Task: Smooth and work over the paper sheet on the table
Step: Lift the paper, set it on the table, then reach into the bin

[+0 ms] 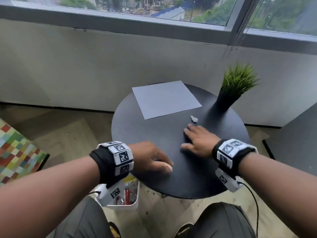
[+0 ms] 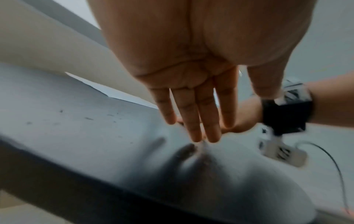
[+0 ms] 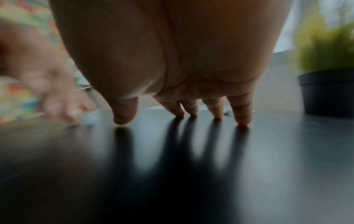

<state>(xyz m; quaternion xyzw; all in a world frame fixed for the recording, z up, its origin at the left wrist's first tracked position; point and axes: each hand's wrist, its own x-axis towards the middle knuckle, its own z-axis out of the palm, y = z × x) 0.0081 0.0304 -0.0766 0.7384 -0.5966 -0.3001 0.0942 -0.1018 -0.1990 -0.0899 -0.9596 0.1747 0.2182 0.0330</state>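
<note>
A pale sheet of paper (image 1: pixel 165 99) lies flat on the far half of the round black table (image 1: pixel 137 134), its corner also showing in the left wrist view (image 2: pixel 118 94). Both hands are on the near half, apart from the sheet. My left hand (image 1: pixel 154 158) is low over the table with straight fingers (image 2: pixel 191 121) held together, and holds nothing. My right hand (image 1: pixel 193 138) is spread, its fingertips (image 3: pixel 243 119) touching the bare tabletop. Motion blur softens both wrist views.
A small grey-white scrap (image 1: pixel 193 119) lies just beyond the right hand. A green plant (image 1: pixel 238 81) in a black pot (image 3: pixel 329 94) stands at the table's right rim. A white bin (image 1: pixel 127 196) sits on the floor under the left wrist. A multicoloured seat (image 1: pixel 15 152) is at the left.
</note>
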